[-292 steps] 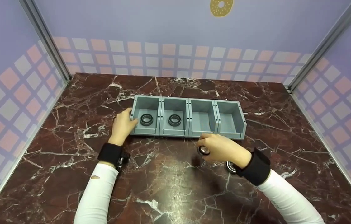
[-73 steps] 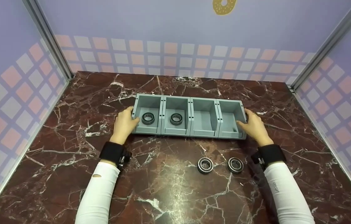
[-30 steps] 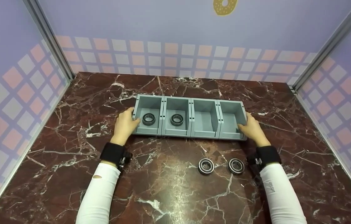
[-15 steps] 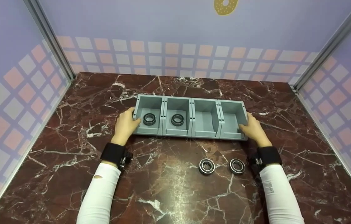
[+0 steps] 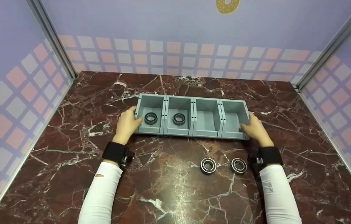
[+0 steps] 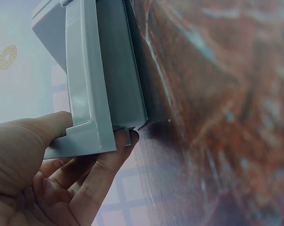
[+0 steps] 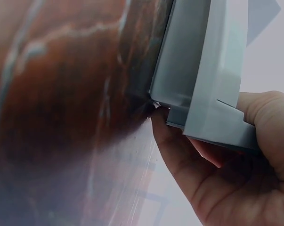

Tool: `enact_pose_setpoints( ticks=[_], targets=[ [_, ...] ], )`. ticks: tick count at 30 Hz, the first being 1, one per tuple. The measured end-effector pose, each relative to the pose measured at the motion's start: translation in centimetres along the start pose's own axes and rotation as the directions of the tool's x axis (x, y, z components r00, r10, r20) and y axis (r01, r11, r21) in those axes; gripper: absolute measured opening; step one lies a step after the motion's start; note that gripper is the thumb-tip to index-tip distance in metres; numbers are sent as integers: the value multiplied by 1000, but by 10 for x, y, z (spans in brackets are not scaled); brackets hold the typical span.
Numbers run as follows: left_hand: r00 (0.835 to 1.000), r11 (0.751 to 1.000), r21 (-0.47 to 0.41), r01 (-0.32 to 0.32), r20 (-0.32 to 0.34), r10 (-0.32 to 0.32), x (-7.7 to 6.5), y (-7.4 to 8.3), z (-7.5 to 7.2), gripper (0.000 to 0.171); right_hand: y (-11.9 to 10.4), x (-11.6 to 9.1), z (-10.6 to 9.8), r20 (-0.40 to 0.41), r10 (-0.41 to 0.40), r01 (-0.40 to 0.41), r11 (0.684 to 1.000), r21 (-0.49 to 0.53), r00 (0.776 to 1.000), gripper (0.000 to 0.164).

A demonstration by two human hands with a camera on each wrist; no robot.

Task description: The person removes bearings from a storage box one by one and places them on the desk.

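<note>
A row of joined grey-blue plastic bins (image 5: 208, 119) stands on the table in the head view. My left hand (image 5: 127, 125) grips its left end wall, the thumb inside and the fingers under the outer edge, as the left wrist view shows. At the opposite end, my right hand (image 5: 257, 130) holds the right end wall the same way. One ball bearing (image 5: 146, 119) lies in the leftmost bin and another bearing (image 5: 174, 119) in the bin beside it. The two right bins hold nothing. In front of the row, a third bearing (image 5: 203, 167) and a similar bearing (image 5: 234, 167) lie flat.
The dark red marbled tabletop (image 5: 150, 174) is shiny and veined with white. Lilac panels with pink and white squares (image 5: 173, 59) enclose it at the back and both sides, with grey metal posts (image 5: 52, 40) at the corners.
Earlier my right hand held a bearing over the table; that bearing now lies on the tabletop and the hand grips the bins' right end. Over the last second, only the head view shifts slightly.
</note>
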State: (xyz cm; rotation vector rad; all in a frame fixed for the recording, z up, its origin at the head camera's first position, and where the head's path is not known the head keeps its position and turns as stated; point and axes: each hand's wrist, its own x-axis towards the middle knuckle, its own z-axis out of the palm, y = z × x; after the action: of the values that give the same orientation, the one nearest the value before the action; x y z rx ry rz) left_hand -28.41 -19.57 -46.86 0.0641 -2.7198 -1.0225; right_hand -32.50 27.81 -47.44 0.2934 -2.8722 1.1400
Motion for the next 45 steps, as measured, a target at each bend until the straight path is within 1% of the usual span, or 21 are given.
enact_pose_setpoints(
  ticks=[6,13,21,27,36,42,45],
  targets=[
    [1000,1000,-9,-3,7,3,1,1,0,50,0,-1,0,-5,8,-8,1000,-3,1000,62],
    [1000,1000,-7,8,5,-8,1,1,0,48,0,0,2,-11,-4,4,1000,-7,1000,61],
    [1000,1000,19,18,12,-18,1,0,-1,50,-1,-1,3,-6,-11,11,1000,3,1000,61],
    [1000,1000,12,16,11,-16,2,0,0,49,-1,-1,2,8,-5,5,1000,11,1000,62],
    [1000,1000,9,20,10,-20,2,0,-1,51,0,-1,3,-8,-16,16,999,32,1000,59],
    [999,1000,19,25,37,-25,1,2,-2,54,0,-1,1,2,6,-6,1000,6,1000,61],
    [998,999,24,41,48,-42,1,3,-2,56,-1,-1,0,2,10,-10,1000,-6,1000,61]
  ],
)
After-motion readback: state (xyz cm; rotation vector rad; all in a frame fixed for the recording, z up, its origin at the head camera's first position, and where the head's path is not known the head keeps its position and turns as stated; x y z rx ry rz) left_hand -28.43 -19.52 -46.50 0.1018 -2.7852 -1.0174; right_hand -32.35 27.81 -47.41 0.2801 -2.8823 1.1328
